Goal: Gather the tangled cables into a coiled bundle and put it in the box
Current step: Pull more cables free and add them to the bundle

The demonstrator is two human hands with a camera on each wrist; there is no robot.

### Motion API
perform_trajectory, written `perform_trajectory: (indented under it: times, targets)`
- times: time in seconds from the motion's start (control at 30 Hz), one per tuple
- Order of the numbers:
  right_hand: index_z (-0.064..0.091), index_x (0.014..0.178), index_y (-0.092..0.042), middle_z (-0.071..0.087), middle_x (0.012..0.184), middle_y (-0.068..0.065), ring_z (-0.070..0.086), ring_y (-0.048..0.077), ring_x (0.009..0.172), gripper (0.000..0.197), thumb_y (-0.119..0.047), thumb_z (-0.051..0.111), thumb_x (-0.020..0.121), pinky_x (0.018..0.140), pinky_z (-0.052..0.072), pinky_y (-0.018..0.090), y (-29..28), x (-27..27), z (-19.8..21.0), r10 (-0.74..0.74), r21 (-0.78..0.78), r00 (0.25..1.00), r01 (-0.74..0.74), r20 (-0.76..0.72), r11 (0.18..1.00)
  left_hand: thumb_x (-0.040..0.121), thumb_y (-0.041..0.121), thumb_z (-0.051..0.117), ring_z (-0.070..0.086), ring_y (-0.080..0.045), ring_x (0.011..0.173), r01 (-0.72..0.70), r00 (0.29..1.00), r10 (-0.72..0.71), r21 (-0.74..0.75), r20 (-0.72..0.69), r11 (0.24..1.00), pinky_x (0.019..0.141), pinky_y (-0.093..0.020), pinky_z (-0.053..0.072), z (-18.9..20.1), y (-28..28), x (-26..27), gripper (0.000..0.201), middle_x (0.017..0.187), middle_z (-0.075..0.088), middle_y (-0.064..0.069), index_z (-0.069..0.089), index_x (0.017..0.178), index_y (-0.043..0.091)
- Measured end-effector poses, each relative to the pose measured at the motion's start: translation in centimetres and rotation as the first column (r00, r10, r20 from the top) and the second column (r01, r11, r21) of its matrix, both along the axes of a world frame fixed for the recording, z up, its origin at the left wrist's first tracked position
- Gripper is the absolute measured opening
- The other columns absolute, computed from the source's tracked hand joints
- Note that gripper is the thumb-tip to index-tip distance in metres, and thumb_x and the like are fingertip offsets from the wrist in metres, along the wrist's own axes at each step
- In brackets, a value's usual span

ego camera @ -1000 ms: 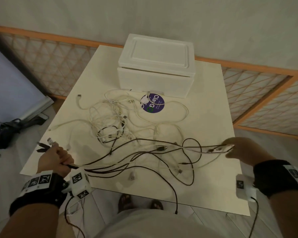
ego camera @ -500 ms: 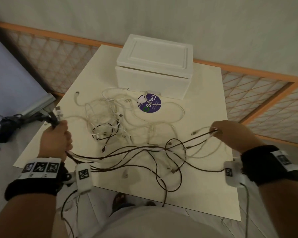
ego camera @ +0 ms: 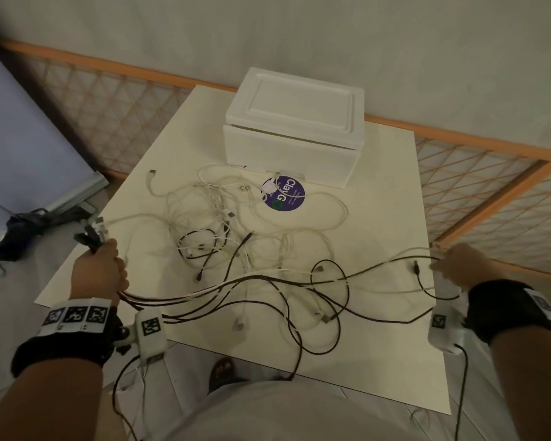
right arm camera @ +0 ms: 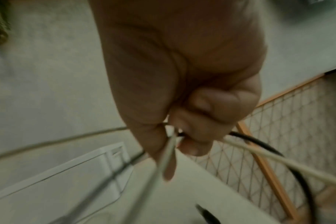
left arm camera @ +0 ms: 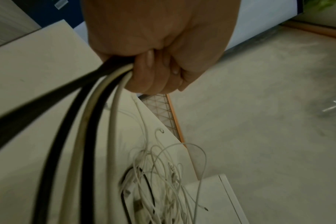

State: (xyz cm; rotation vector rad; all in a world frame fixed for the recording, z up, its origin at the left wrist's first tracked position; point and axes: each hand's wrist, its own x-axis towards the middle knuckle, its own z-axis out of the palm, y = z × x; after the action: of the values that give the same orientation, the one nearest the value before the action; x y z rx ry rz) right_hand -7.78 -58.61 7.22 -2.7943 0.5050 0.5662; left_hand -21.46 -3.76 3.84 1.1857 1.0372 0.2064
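Black and white cables (ego camera: 236,281) stretch across the cream table (ego camera: 379,361) between my two hands. My left hand (ego camera: 101,268) at the table's left edge grips a bundle of several cable ends in its fist (left arm camera: 155,60); plugs (ego camera: 93,233) stick out above it. My right hand (ego camera: 455,265) at the right edge pinches cable strands (right arm camera: 171,145) between thumb and fingers. A loose tangle of white cables (ego camera: 210,211) lies mid-table. The white foam box (ego camera: 295,125) stands at the back with its lid closed.
A round purple sticker (ego camera: 287,195) lies on the table just in front of the box. An orange-framed lattice fence (ego camera: 477,192) runs behind and to the right. A dark bundle (ego camera: 23,227) lies on the floor at left. My feet (ego camera: 223,370) show under the near edge.
My hands have drawn further apart: the right hand moved out to the right edge and the left rose slightly, pulling the held cables straighter across the table.
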Motion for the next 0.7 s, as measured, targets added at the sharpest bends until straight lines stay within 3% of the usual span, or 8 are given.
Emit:
perform_trajectory:
  times: [0.07,0.13,0.23,0.33,0.4,0.5,0.57,0.7]
  targets:
    - [0.041,0.131,-0.001,0.061,0.084,0.011,0.063,0.024,0.065,0.069,-0.015,0.078,0.074,0.056,0.053,0.035,1.9,-0.2,-0.7,-0.008,0.103,0.998,0.014,-0.056,0.995,0.098,0.019,0.037,0.020,-0.006,0.021,0.022,1.000,-0.022,-0.008,0.017,1.000,0.035,-0.004,0.018,0.2,-0.6,0.1,0.038,0.029,0.025,0.009,0.029,0.061,0.024]
    - [0.018,0.144,-0.007,0.055,0.117,0.024,0.065,0.034,0.089,0.095,-0.017,0.078,0.071,0.069,0.056,0.041,4.7,-1.0,-0.4,0.114,-0.005,0.991,-0.115,-0.074,0.993,0.098,0.020,0.040,0.018,-0.006,0.023,0.018,0.999,-0.018,-0.007,0.043,1.000,0.036,-0.005,0.016,0.5,-1.4,0.3,0.039,0.031,0.024,0.010,0.028,0.061,0.024]
    - [0.025,0.141,-0.009,0.038,0.133,0.021,0.051,0.041,0.111,0.083,-0.017,0.068,0.070,0.087,0.048,0.046,9.5,-1.3,1.2,0.362,-0.202,0.925,-0.335,0.116,0.921,0.099,0.022,0.039,0.017,-0.005,0.026,0.038,0.995,-0.031,-0.070,0.094,0.997,0.036,-0.007,0.012,1.4,-2.6,0.9,0.039,0.033,0.023,0.010,0.028,0.062,0.024]
    - [0.035,0.140,-0.014,0.038,0.140,0.012,0.041,0.031,0.126,0.076,-0.021,0.069,0.072,0.105,0.036,0.038,16.5,-2.2,3.4,0.515,0.026,0.805,-0.545,0.296,0.838,0.100,0.019,0.037,0.015,-0.005,0.030,0.077,0.982,-0.050,-0.141,0.185,0.987,0.038,-0.012,0.010,3.2,-4.7,1.7,0.038,0.037,0.022,0.009,0.030,0.064,0.025]
    - [0.028,0.146,-0.017,0.033,0.149,0.004,0.034,0.020,0.136,0.086,-0.034,0.075,0.076,0.110,0.025,0.026,22.1,-4.2,4.7,0.630,0.315,0.711,-0.703,0.311,0.638,0.101,0.021,0.038,0.016,-0.006,0.032,0.139,0.960,-0.082,-0.204,0.266,0.969,0.038,-0.015,0.011,4.7,-7.1,2.2,0.039,0.040,0.023,0.008,0.030,0.063,0.023]
    - [0.034,0.141,-0.017,0.050,0.136,0.002,0.047,0.014,0.122,0.083,-0.046,0.075,0.075,0.099,0.037,0.023,28.4,-7.0,4.4,0.810,0.511,0.559,-0.756,0.179,0.409,0.101,0.033,0.039,0.018,-0.006,0.033,0.261,0.910,-0.109,-0.350,0.400,0.900,0.034,-0.018,0.015,6.5,-10.0,2.9,0.043,0.043,0.023,0.008,0.032,0.060,0.021]
    - [0.053,0.113,-0.011,0.062,0.101,0.004,0.057,0.017,0.089,0.040,-0.031,0.070,0.082,0.075,0.042,0.027,29.4,-7.3,3.1,0.884,0.459,0.445,-0.821,0.145,0.338,0.100,0.037,0.039,0.018,-0.006,0.033,0.285,0.882,-0.083,-0.386,0.463,0.877,0.033,-0.018,0.016,7.4,-10.1,3.1,0.043,0.044,0.023,0.008,0.032,0.060,0.022]
    - [0.055,0.093,-0.014,0.059,0.088,0.004,0.053,0.021,0.078,0.011,-0.022,0.058,0.086,0.064,0.032,0.029,25.1,-5.0,2.5,0.887,0.234,0.448,-0.879,0.114,0.415,0.099,0.036,0.039,0.018,-0.006,0.034,0.154,0.880,0.065,-0.410,0.471,0.899,0.035,-0.019,0.016,7.1,-6.5,2.1,0.043,0.045,0.022,0.009,0.031,0.059,0.023]
